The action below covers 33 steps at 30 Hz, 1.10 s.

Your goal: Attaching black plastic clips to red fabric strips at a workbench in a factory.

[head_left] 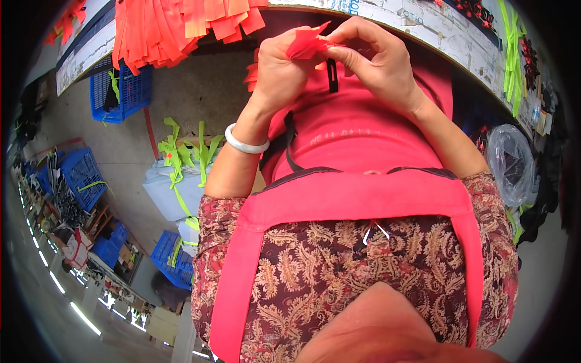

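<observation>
Close to the table's near edge, my left hand (279, 71) is closed around a bright red-orange fabric strip (304, 46), whose folded end sticks up past the fingers. My right hand (382, 65) meets it from the other side, thumb and fingertips pinched on the strip's edge. Just below the fingertips hangs a narrow black piece (332, 77) with a slot or buckle shape; where it attaches is hidden. Behind both hands lies my red apron (357, 115). A pale bangle (247, 140) circles my left wrist.
Many orange strips (157, 30) hang over the edge of the table (436, 36) at upper left. Yellow-green strips (513, 60) hang at its right end. Blue crates (134, 97) stand on the floor at left, near a grey-blue bundle (166, 187) with green ties. Clear plastic (511, 163) sits at right.
</observation>
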Available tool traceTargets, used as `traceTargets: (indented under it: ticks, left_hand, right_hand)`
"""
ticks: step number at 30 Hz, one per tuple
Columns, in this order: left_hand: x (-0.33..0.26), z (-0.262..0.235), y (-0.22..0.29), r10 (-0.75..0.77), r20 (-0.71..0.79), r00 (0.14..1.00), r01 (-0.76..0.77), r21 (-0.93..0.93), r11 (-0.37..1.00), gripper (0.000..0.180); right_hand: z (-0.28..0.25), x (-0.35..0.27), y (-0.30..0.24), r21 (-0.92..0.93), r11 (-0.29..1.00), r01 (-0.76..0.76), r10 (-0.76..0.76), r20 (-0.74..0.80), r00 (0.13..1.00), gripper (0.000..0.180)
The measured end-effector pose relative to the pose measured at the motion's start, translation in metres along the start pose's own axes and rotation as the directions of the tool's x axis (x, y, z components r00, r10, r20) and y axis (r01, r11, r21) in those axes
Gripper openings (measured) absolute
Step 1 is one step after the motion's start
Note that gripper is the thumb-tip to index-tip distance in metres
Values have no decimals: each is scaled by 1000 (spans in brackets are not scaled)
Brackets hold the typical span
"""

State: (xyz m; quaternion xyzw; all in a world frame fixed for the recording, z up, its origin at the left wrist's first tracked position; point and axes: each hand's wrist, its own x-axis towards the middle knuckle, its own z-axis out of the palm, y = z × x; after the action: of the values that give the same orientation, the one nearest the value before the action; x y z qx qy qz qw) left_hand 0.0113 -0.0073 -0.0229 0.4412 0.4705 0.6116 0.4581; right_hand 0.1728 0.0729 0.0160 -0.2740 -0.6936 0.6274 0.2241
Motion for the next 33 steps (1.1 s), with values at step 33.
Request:
traceTargets:
  ticks: [33]
  left_hand:
    - [53,65,-87,-658,319,682,498,-861,99,10]
  right_hand:
    - [-39,18,50,-541,806,-239,31,-365,931,15]
